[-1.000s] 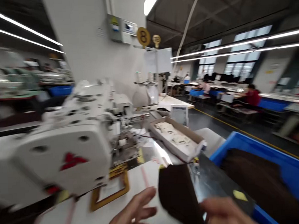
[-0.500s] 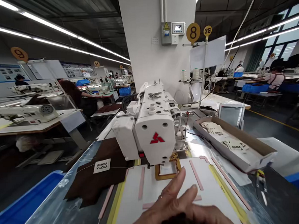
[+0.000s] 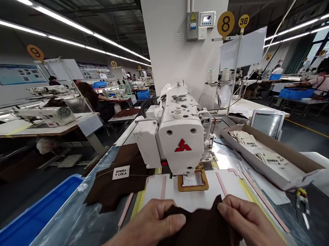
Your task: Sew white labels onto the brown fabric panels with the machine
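Observation:
Between my two hands a piece of dark brown fabric (image 3: pixel 199 228) is held up near the front of the sewing machine (image 3: pixel 181 140). My left hand (image 3: pixel 159 221) pinches its left side, thumb on top. At the right corner, my right hand (image 3: pixel 242 216) grips it between thumb and fingers. Beyond the fabric lies a white template board (image 3: pixel 177 199) with pink and yellow strips, partly hidden by the cloth. A tan frame (image 3: pixel 193 190) sits under the machine head. To the left rests another brown fabric piece (image 3: pixel 110 189) bearing a white label (image 3: pixel 121 172) that reads "BIMBA Y LOLA".
A cardboard box (image 3: pixel 279 171) of labels stands on the right, with thread snips (image 3: pixel 301 203) in front of it. A blue bin (image 3: pixel 47 215) is at the lower left. Behind are a tablet-like panel (image 3: pixel 267 124), thread cones (image 3: pixel 225 74) and other people at sewing tables.
My hands were together low over the board, fingers overlapping and dark cloth barely visible. Now they are apart, each gripping the brown fabric stretched between them. The view has turned slightly left.

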`<state>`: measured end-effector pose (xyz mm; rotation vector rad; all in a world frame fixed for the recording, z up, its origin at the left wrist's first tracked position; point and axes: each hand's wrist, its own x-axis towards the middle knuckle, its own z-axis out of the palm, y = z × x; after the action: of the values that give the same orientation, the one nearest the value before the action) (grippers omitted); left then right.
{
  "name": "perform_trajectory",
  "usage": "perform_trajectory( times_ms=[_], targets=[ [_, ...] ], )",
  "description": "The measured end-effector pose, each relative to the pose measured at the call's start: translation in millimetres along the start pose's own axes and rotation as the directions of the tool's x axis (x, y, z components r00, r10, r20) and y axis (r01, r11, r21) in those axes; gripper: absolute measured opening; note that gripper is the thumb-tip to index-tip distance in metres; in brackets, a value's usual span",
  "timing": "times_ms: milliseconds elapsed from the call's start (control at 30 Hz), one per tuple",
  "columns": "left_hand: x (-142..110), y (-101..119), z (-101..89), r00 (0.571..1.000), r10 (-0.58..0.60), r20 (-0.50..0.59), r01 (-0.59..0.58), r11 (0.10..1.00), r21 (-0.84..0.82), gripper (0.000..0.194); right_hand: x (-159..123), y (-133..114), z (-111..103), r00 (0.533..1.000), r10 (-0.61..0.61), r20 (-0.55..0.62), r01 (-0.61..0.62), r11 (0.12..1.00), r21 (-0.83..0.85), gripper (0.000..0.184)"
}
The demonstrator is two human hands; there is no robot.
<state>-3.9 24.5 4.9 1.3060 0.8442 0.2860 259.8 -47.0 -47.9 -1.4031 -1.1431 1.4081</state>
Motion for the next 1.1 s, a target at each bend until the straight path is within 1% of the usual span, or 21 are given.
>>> perform_trajectory(
  times_ms=[67,167,233,333,433,533,667,733,800,867,900,933,967,1000,1033,1067,1100],
  targets=[
    [7.6,-5.8,-13.2,0.992,-0.036,-0.123,0.047,0.995,0.087,0.053,6.4,1.5,-4.5,0.999,0.040,-0.004,-0.040,0.996,-0.073,0.058],
    [15.6,-16.1,-28.0,0.970,-0.044,-0.237,0.089,0.980,0.181,0.048,13.1,2.9,-11.6,0.998,0.040,-0.057,-0.053,0.966,-0.254,0.052],
    [18.6,-22.6,-33.3,0.957,-0.092,-0.275,0.153,0.966,0.210,0.046,17.7,2.1,-16.9,0.997,0.041,-0.062,-0.061,0.931,-0.361,0.047],
    [22.0,-27.9,-38.0,0.938,-0.158,-0.308,0.243,0.934,0.263,0.045,27.3,-2.6,-25.1,0.997,0.048,-0.055,-0.070,0.847,-0.526,0.042],
    [26.9,-25.9,-43.4,0.924,-0.137,-0.358,0.265,0.903,0.339,0.045,39.8,-10.1,-30.6,0.997,0.064,-0.050,-0.082,0.772,-0.630,0.037],
    [33.9,-20.8,-50.9,0.926,-0.068,-0.372,0.233,0.878,0.419,0.048,52.3,-16.3,-33.5,0.998,0.053,-0.043,-0.068,0.747,-0.662,0.036],
    [49.7,-17.9,-64.4,0.946,0.009,-0.325,0.164,0.850,0.501,0.051,68.4,-19.6,-37.2,0.999,0.008,-0.031,-0.027,0.735,-0.677,0.037],
    [62.8,-17.7,-72.4,0.949,0.035,-0.314,0.147,0.831,0.536,0.047,78.4,-21.3,-38.6,0.999,-0.011,-0.040,-0.020,0.720,-0.694,0.038],
    [77.8,-17.2,-79.7,0.940,0.084,-0.330,0.131,0.805,0.579,0.041,89.9,-23.6,-39.4,0.997,-0.048,-0.066,-0.016,0.682,-0.731,0.038],
    [89.1,-16.8,-84.3,0.913,0.179,-0.367,0.107,0.764,0.637,0.037,100.0,-24.9,-40.3,0.988,-0.110,-0.106,-0.015,0.622,-0.783,0.037],
    [91.2,-17.2,-84.9,0.890,0.236,-0.390,0.098,0.737,0.669,0.035,102.9,-24.4,-41.3,0.981,-0.147,-0.128,-0.016,0.591,-0.807,0.036],
    [89.9,-18.3,-84.2,0.864,0.292,-0.411,0.095,0.707,0.701,0.035,103.7,-22.8,-42.9,0.972,-0.181,-0.151,-0.024,0.563,-0.826,0.034],
    [85.1,-20.3,-82.2,0.837,0.340,-0.427,0.097,0.678,0.729,0.035,101.8,-19.8,-45.1,0.962,-0.205,-0.179,-0.040,0.544,-0.838,0.031],
    [76.8,-23.3,-78.9,0.814,0.383,-0.437,0.098,0.651,0.753,0.035,97.5,-15.7,-47.9,0.950,-0.249,-0.188,-0.031,0.524,-0.851,0.029],
    [65.9,-27.1,-74.7,0.800,0.421,-0.427,0.089,0.621,0.779,0.037,90.9,-10.6,-51.2,0.935,-0.320,-0.155,0.022,0.487,-0.873,0.028],
    [53.4,-31.5,-69.8,0.789,0.464,-0.402,0.066,0.587,0.807,0.038,82.8,-5.1,-54.5,0.907,-0.413,-0.079,0.114,0.423,-0.899,0.027],
    [40.8,-36.2,-64.6,0.784,0.523,-0.334,0.007,0.531,0.847,0.037,74.3,0.4,-57.6,0.851,-0.523,0.053,0.248,0.311,-0.917,0.025]
  ],
)
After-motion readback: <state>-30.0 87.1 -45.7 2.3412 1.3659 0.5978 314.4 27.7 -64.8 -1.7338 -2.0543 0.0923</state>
